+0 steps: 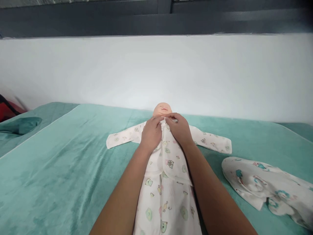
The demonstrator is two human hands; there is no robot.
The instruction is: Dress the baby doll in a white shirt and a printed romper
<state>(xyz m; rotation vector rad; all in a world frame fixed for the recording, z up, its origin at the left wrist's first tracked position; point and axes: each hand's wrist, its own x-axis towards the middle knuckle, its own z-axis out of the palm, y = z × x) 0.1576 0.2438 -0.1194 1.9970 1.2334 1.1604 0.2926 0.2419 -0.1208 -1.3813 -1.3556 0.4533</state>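
A baby doll point(163, 108) lies on its back, its head toward the wall. It wears a white printed jacket point(170, 160) with both sleeves stretched out sideways, and matching trousers point(168, 205) below. At the collar, just under the doll's chin, my left hand point(152, 132) pinches the jacket's front edge. My right hand point(179, 129) closes on the other side of the same neckline, its fingertips almost meeting the left ones. Whatever fastener lies between the fingertips is hidden. Lower down, the jacket's two front edges meet along the middle.
A second white printed baby garment point(266, 187) lies crumpled at the right. Everything rests on a teal bed cover point(61, 169) with folds in it. Behind stands a white wall point(110, 71) under a dark window frame point(97, 19). A red and black object point(8, 107) shows at the far left.
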